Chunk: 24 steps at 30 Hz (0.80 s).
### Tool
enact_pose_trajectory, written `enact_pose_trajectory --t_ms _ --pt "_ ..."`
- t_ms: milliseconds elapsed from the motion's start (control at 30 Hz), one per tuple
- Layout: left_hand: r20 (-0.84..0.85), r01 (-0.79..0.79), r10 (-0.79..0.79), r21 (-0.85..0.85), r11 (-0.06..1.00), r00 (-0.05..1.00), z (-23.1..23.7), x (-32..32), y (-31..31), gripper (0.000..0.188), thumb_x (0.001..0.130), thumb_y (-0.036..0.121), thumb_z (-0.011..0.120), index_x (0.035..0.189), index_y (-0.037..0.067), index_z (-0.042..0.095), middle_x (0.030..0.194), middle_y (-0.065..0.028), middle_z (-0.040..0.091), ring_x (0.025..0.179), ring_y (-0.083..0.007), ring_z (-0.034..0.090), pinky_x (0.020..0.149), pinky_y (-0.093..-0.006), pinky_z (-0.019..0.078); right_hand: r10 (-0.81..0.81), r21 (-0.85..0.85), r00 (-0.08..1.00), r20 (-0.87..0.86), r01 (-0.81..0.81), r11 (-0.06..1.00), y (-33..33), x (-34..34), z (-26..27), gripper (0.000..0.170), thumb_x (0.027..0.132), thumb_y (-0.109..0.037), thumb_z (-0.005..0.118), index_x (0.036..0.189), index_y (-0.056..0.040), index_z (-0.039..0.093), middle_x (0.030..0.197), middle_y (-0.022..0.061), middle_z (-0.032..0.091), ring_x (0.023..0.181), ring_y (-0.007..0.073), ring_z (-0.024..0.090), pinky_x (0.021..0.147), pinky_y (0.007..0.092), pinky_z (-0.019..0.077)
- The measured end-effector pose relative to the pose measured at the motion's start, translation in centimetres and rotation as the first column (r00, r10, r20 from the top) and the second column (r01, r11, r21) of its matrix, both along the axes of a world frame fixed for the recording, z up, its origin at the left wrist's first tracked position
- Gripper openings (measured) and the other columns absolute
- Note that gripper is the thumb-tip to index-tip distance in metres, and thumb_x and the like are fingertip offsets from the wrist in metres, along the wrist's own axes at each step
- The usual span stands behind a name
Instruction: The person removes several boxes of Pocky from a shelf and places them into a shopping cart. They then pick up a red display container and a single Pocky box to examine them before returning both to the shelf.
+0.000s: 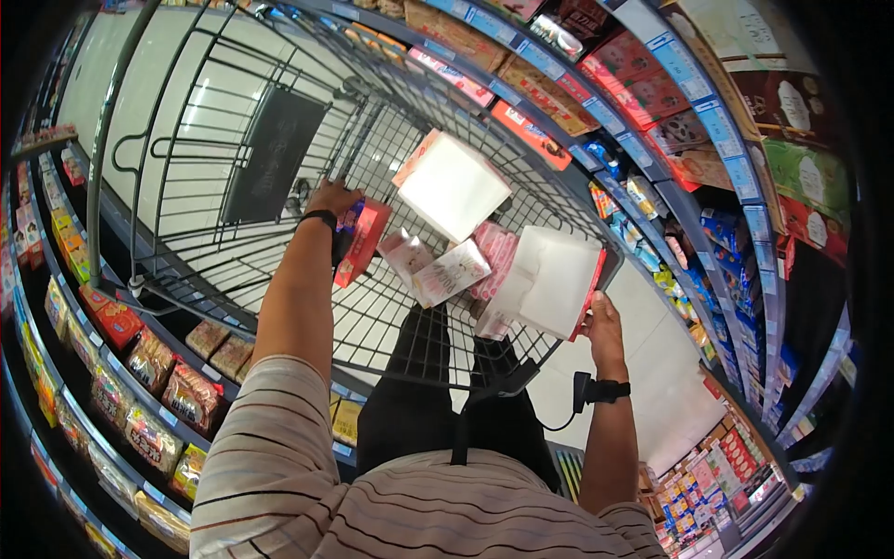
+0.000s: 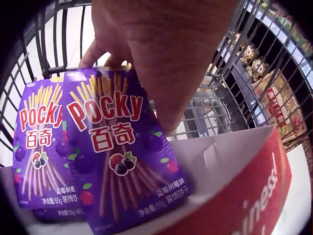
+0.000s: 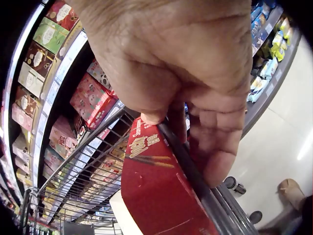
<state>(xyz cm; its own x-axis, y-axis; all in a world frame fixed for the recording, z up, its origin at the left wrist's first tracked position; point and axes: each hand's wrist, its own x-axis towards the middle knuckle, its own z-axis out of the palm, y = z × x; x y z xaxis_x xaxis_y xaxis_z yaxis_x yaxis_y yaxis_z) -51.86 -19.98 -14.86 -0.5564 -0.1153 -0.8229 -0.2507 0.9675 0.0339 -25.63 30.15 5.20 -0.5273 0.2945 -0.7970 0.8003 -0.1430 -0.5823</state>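
Beneath the left hand [image 1: 332, 200], toward the shopping cart's [image 1: 521, 379] black-panelled end, a purple Pocky pack [image 2: 117, 152] is being gripped by its top; at the opposite edge, a red box [image 3: 156, 191] is being pinched against the rim [image 3: 194, 177] by the right hand [image 1: 604, 326].

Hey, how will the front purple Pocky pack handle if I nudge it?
The front Pocky pack is probably light: the matching pack beside it reads 55g. Its flat face and fairly straight edges suggest it would hold its shape. There's bare space beside it in the red carton, so a nudge might tip it.
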Motion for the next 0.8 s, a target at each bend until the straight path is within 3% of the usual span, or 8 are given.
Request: enact_pose_trajectory --t_ms 67,167,267,300,333,400,500,800 --pt "0.012 -0.010 0.010 0.064 0.998 1.000 -3.1 -0.7 -1.8 0.084 0.086 0.065 0.058 0.152 0.015 0.044 0.156 -0.0253 0.037 0.141 -0.0457 0.040 0.115 -0.0519 0.0385 -0.010 0.004 1.000 0.003 0.010 1.000 0.2 -0.2 -0.3 0.045 0.103 -0.051 0.053 0.122 -0.0110 0.063 0.087 -0.0017 0.064 0.072 0.0095 0.063 0.064 0.0281 0.0555" --pt "-0.208 -0.148 0.178 0.151 0.977 0.962 1.0 -0.6 -0.7 0.086 0.088 0.066 0.055 0.150 0.007 0.044 0.148 -0.0363 0.039 0.138 -0.0497 0.042 0.113 -0.0545 0.0381 -0.026 -0.011 1.000 -0.009 0.025 1.000 0.7 0.3 -1.0 0.042 0.103 -0.048 0.053 0.121 -0.0119 0.063 0.089 -0.0004 0.066 0.072 0.0116 0.064 0.063 0.0301 0.0569" --pt "-0.378 0.245 -0.191 0.097 0.965 0.906 -7.2 -1.7 -5.5 0.063 0.098 0.053 0.051 0.137 0.004 0.054 0.123 -0.0319 0.064 0.124 -0.0447 0.057 0.105 -0.0504 0.0451 0.059 0.017 0.998 0.002 -0.059 0.998 1.6 0.8 -2.0 0.048 0.102 -0.053 0.052 0.119 -0.0104 0.064 0.095 0.0040 0.068 0.076 0.0156 0.067 0.065 0.0335 0.0590" --pt "-0.362 0.039 0.080 0.310 0.950 0.929 3.8 -1.5 -1.9 0.058 0.099 0.050 0.052 0.131 0.002 0.057 0.126 -0.0294 0.063 0.122 -0.0438 0.057 0.104 -0.0486 0.0455 0.058 0.018 0.998 -0.039 -0.057 0.998 1.8 1.1 -2.8 0.047 0.102 -0.052 0.052 0.119 -0.0101 0.064 0.100 0.0053 0.068 0.077 0.0166 0.068 0.065 0.0342 0.0596" --pt "-0.414 0.080 0.057 0.307 0.948 0.909 8.8 -1.7 -0.6 0.060 0.099 0.050 0.053 0.131 0.000 0.059 0.125 -0.0254 0.066 0.122 -0.0370 0.061 0.103 -0.0436 0.0461 0.032 -0.056 0.999 -0.027 -0.034 0.998 2.2 1.3 -3.3 0.047 0.102 -0.052 0.054 0.120 -0.0096 0.063 0.102 0.0065 0.067 0.077 0.0180 0.069 0.064 0.0355 0.0601" --pt "-0.318 0.009 0.224 0.594 0.804 0.921 18.2 -2.2 1.0 0.079 0.094 0.060 0.056 0.133 -0.008 0.057 0.133 -0.0303 0.060 0.129 -0.0414 0.055 0.110 -0.0430 0.0413 0.054 -0.087 0.997 -0.058 -0.059 0.994 2.3 1.3 -3.1 0.051 0.100 -0.054 0.056 0.123 -0.0086 0.060 0.098 0.0076 0.067 0.077 0.0208 0.069 0.063 0.0391 0.0610" --pt "-0.254 -0.079 0.384 0.739 0.669 0.888 35.0 -1.3 5.6 0.063 0.095 0.051 0.059 0.125 -0.005 0.062 0.111 -0.0122 0.069 0.107 -0.0216 0.064 0.094 -0.0325 0.0489 0.131 -0.058 0.991 0.029 -0.130 0.990 2.2 0.2 -0.7 0.051 0.101 -0.051 0.053 0.120 -0.0040 0.057 0.100 0.0136 0.067 0.079 0.0278 0.071 0.066 0.0409 0.0622" --pt "-0.229 0.097 0.660 0.968 0.230 0.716 51.6 -11.0 12.5 0.051 0.098 0.053 0.059 0.109 0.003 0.062 0.101 -0.0071 0.068 0.089 -0.0183 0.067 0.073 -0.0350 0.0580 0.126 -0.063 0.991 -0.052 -0.129 0.990 6.5 1.8 3.7 0.042 0.099 -0.037 0.057 0.122 -0.0017 0.056 0.104 0.0168 0.065 0.083 0.0300 0.072 0.066 0.0418 0.0614"
